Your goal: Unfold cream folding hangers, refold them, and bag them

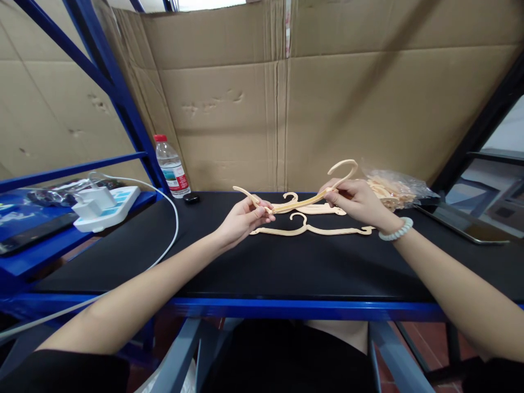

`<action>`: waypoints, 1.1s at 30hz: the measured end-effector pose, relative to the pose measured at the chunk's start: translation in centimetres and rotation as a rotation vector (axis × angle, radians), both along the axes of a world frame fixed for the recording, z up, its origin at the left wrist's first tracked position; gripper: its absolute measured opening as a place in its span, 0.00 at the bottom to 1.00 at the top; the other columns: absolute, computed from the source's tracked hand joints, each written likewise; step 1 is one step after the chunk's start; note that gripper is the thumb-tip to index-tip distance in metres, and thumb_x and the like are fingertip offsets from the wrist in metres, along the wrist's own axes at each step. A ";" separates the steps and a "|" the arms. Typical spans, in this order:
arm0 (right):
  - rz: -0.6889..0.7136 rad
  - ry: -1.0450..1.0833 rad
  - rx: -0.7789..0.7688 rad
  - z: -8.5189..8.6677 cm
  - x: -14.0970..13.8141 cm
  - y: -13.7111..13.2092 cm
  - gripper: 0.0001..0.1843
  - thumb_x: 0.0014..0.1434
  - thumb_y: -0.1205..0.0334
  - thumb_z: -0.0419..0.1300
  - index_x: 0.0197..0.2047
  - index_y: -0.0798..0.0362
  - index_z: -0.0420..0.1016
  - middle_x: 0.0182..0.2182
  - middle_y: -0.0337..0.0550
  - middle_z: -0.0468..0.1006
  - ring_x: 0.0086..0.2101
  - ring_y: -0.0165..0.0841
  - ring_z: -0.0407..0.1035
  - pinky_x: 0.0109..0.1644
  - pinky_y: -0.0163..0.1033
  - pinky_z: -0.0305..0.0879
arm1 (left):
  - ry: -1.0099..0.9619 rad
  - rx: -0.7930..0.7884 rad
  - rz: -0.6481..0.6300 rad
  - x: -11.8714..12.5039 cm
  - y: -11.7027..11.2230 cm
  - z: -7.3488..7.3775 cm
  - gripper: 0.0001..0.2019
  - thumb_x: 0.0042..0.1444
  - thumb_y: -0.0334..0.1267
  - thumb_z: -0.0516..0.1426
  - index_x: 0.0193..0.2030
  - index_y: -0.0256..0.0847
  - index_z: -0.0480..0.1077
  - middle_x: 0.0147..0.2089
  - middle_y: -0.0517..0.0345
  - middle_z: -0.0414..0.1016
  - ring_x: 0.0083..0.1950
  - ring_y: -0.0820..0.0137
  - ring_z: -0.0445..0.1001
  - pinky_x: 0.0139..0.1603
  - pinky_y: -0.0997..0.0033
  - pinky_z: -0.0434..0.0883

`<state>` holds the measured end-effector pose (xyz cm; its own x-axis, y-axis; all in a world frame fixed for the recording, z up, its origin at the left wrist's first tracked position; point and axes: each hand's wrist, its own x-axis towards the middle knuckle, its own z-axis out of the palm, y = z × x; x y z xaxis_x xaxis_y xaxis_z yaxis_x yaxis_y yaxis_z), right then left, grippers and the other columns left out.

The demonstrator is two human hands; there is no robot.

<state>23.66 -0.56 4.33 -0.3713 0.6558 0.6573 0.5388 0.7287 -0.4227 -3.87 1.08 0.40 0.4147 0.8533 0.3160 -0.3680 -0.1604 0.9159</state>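
Between my two hands, above the black table, is a beige plastic clothes hanger (298, 206). My left hand (248, 219) pinches it near its left end, with a curved tip sticking out past the fingers. My right hand (356, 201) is closed on it just below the hook, which curls up above the fingers. A second beige hanger (282, 232) lies spread on the table beneath my hands, its hook pointing away from me. Just behind it is another hanger (290, 196), partly covered by the held one and my right hand.
A clear plastic bag (403, 188) of beige pieces lies at the right, near a dark tablet-like slab (462, 222). At the back left stands a water bottle (172, 169) beside a small black object (191, 198). A white cable (177, 218) runs from the power strip (123, 204).
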 end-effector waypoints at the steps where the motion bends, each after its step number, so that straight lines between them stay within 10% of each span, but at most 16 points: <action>1: 0.007 0.008 0.021 0.0 -0.1 -0.1 0.15 0.62 0.52 0.54 0.30 0.53 0.73 0.27 0.41 0.75 0.22 0.27 0.61 0.24 0.34 0.56 | -0.001 -0.003 -0.006 0.0 0.0 0.0 0.13 0.47 0.34 0.67 0.33 0.34 0.66 0.39 0.54 0.74 0.36 0.72 0.77 0.40 0.73 0.73; 33: 0.077 0.018 0.153 -1.0 -1.6 -0.5 0.15 0.63 0.60 0.54 0.26 0.55 0.71 0.31 0.44 0.79 0.23 0.27 0.63 0.25 0.35 0.56 | 0.021 -0.102 -0.112 0.1 -0.8 0.7 0.07 0.50 0.27 0.60 0.28 0.34 0.64 0.42 0.46 0.76 0.32 0.67 0.77 0.40 0.65 0.71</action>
